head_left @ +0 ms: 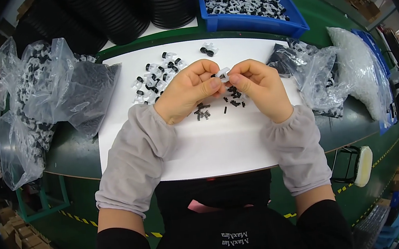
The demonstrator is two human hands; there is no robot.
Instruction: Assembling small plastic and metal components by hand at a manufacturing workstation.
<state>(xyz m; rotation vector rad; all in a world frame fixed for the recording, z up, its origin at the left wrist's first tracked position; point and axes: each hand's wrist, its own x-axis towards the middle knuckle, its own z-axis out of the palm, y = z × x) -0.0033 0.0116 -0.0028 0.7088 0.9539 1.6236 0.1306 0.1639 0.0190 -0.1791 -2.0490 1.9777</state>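
Note:
Over the white sheet (202,148), my left hand (183,91) and my right hand (265,90) meet, fingertips pinched together. Between them is a small white plastic part (224,75), with a black bit showing at the left fingers. Both hands grip this part; the fingers cover much of it. Small black strips (202,113) lie on the sheet just below the left hand. More black pieces (237,101) are scattered beneath the right hand. Left of my left hand spreads a loose group of white-and-black plastic parts (148,83). A few similar parts (209,50) sit beyond my hands.
A blue bin (257,29) full of white-and-black parts stands at the back. Clear bags of parts (41,98) lie on the left, and others (319,74) on the right beside a white bag (358,67). Black ribbed stacks (171,4) rise behind. A stool (363,166) stands lower right.

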